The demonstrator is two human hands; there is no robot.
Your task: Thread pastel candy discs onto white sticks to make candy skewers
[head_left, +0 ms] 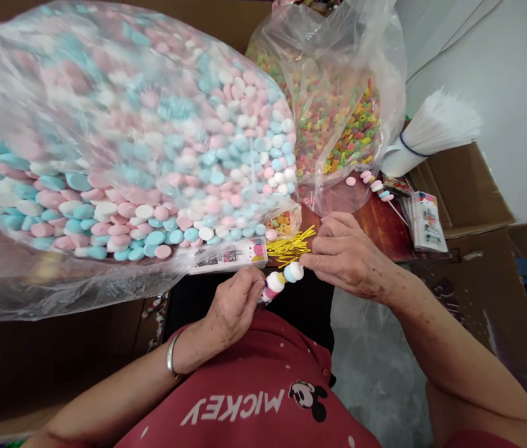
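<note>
My left hand (237, 305) is closed around the lower end of a marshmallow skewer (276, 282). White, light blue, yellow and pink pieces show along it, and part of a printed wrapper appears near my left fingers. My right hand (349, 258) has its fingers pinched together at the skewer's upper right end; the exact grip is partly hidden. Just beyond the skewer lies a bunch of yellow twist ties (291, 246). Beside the ties is a stack of printed clear bags (230, 256), partly under the big bag's plastic.
A huge clear bag of pink, blue and white marshmallows (127, 186) covers the left. Behind sits a bag of colourful ring candies (333, 124). At right are another skewer (377, 186), a bundle of white sticks (431, 130), a pack of printed bags (426, 221) and cardboard boxes (463, 180).
</note>
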